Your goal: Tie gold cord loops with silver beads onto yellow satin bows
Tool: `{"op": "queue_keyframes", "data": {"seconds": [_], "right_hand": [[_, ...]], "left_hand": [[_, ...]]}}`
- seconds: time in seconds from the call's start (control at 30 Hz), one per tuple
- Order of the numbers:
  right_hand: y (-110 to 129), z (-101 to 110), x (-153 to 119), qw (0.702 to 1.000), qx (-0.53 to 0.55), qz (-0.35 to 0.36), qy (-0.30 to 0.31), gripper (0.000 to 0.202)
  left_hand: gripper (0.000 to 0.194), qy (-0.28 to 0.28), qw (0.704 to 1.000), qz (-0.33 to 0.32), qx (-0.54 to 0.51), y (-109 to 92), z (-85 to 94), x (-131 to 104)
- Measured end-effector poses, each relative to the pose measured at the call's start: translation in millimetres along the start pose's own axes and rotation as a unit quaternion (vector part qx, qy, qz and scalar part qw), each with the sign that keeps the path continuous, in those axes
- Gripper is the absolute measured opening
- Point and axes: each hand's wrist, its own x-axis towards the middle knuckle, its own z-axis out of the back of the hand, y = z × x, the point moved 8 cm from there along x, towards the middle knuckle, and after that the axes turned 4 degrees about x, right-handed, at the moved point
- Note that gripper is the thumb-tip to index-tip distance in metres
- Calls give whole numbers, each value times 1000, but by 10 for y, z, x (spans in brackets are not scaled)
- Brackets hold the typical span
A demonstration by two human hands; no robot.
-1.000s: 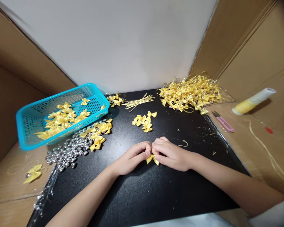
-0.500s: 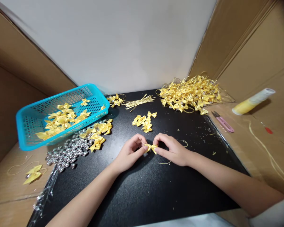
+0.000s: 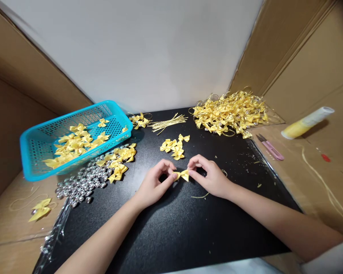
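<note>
A yellow ribbon bow (image 3: 184, 175) is pinched between both hands above the black table (image 3: 171, 228). My left hand (image 3: 157, 180) grips its left loop with thumb and fingers. On the other side, my right hand (image 3: 208, 175) has the thumb and fingertips closed on the right loop's edge. Just beyond the hands lies a small group of yellow bows (image 3: 174, 146). Silver beads (image 3: 83, 182) are heaped at the left, with more bows on their far right side.
A turquoise basket (image 3: 31, 173) with bows stands at the left. Cut cords (image 3: 170, 122) and a big pile of corded bows (image 3: 228, 114) lie at the back. Pink snips (image 3: 271, 147) and a yellow-white roll (image 3: 307, 122) are at the right, a loose bow (image 3: 40, 210) at far left.
The bow has been raised slightly and tilted between the hands. My right hand has shifted a little up and to the right, its fingertips now at the loop's outer edge.
</note>
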Motion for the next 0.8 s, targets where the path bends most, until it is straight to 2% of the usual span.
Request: {"op": "queue_keyframes", "data": {"seconds": [0.03, 0.07, 0.1, 0.13, 0.2, 0.27, 0.3, 0.37, 0.47, 0.63, 0.7, 0.8], "right_hand": [[13, 12, 2, 1000, -22, 10, 1, 8], [32, 19, 5, 998, -54, 23, 4, 12], [51, 17, 6, 995, -94, 37, 10, 17], [64, 1, 7, 989, -138, 49, 22, 21], [62, -68, 1, 972, -217, 62, 62, 31], [33, -147, -14, 955, -270, 62, 105, 37], [19, -178, -22, 948, -287, 60, 121, 39], [6, -214, -34, 940, -304, 60, 139, 38], [22, -210, -38, 942, -298, 68, 136, 32], [110, -177, -35, 959, -232, 123, 106, 15], [143, -143, -31, 964, -212, 136, 80, 9], [129, -52, -9, 968, -230, 103, 18, 5]], "left_hand": [[7, -25, 997, -19, 64, -25, 126, 0], [4, -76, 986, -43, 143, -61, 311, -10], [5, -141, 962, -63, 226, -95, 528, -35], [8, -225, 921, -67, 310, -122, 776, -85], [10, -373, 818, -58, 435, -170, 1191, -222], [16, -386, 773, -14, 503, -104, 1373, -225], [19, -379, 764, -6, 522, -83, 1391, -208], [21, -365, 764, -20, 532, -94, 1303, -170], [14, -297, 801, -77, 513, -156, 942, -74], [10, -89, 882, -175, 428, -221, 254, 5], [13, -31, 900, -180, 395, -204, 102, 0], [21, -2, 919, -161, 359, -158, 18, 10]]}}
